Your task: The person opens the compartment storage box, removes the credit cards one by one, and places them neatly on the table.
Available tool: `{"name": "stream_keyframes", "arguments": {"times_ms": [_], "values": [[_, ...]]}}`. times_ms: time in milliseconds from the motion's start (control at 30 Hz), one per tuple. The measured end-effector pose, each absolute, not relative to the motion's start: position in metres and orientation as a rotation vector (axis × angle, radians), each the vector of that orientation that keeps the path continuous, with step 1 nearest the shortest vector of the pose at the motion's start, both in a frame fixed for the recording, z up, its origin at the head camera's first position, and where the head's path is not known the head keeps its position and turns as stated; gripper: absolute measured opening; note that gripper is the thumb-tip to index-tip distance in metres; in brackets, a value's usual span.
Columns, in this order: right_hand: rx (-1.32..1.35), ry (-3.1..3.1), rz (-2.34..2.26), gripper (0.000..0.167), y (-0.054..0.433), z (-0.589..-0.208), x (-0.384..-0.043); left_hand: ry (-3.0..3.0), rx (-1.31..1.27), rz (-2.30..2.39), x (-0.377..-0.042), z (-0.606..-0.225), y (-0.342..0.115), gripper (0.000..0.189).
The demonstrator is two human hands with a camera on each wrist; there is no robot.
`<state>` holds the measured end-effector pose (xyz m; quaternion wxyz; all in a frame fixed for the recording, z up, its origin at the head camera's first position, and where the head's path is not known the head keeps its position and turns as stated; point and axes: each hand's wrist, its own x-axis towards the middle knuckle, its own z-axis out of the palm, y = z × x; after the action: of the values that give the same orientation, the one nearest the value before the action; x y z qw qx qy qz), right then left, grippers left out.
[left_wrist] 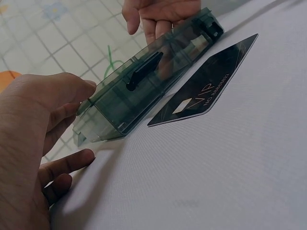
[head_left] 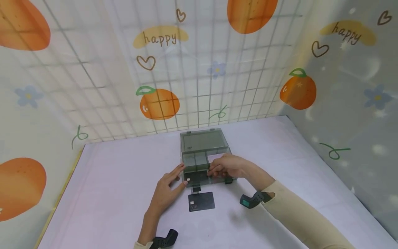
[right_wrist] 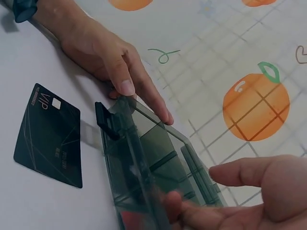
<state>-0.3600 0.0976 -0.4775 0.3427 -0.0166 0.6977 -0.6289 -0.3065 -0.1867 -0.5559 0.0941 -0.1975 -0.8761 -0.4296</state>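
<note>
A translucent green compartment box [head_left: 195, 167] stands on the table with its lid [head_left: 203, 141] tipped back. A dark card [head_left: 196, 177] shows in its front left compartment, and a pale card [head_left: 214, 157] in the back right one. My left hand [head_left: 166, 192] rests at the box's left side, thumb near the front corner, fingers along the wall. My right hand [head_left: 228, 165] reaches over the front right part, fingertips inside the box; its thumb [right_wrist: 240, 171] stands apart from the fingers. Something reddish [right_wrist: 130, 218] shows through the front wall below those fingertips.
A black VIP card [head_left: 201, 202] lies flat on the white table just in front of the box. Two dark latches, the left one [head_left: 196, 188] and the right one [head_left: 228, 180], stick out from the box's front. A patterned curtain [head_left: 192, 69] hangs behind.
</note>
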Motion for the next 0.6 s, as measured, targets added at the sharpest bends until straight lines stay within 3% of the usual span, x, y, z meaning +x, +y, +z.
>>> {"name": "stream_keyframes", "arguments": {"times_ms": [600], "values": [[-0.064, 1.913, -1.558, 0.034, 0.0981, -0.4745, -0.3564, -2.615, -0.567, -1.286, -0.306, -0.5566, -0.1868, 0.057]]}}
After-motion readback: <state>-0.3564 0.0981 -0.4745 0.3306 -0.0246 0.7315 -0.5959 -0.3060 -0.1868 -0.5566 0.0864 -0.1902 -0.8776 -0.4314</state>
